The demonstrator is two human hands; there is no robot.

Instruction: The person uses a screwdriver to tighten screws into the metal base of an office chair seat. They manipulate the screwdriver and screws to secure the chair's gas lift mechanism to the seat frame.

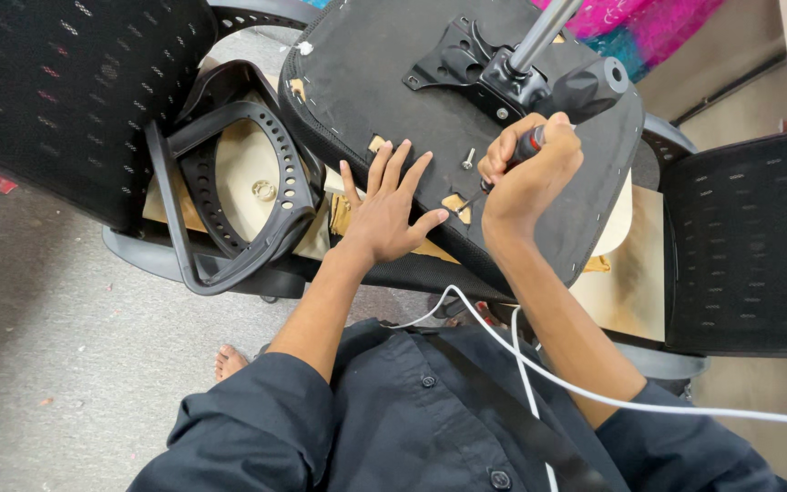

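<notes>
An upturned office chair seat (366,82), covered in black fabric, lies in front of me with its metal mounting plate (466,55) and gas-lift rod (544,32) facing up. My left hand (389,205) presses flat on the seat's underside, fingers spread. My right hand (530,173) is closed around a screwdriver (528,146) with a black and red handle, its tip down at a torn patch in the fabric near the seat's front edge. A loose bolt (468,159) stands on the seat just left of that hand.
A black plastic armrest frame (229,200) lies to the left on a bare wooden seat board (243,169). Mesh chair backs stand at far left (56,91) and far right (749,237). A white cable (539,378) crosses my lap. Grey floor lies at the lower left.
</notes>
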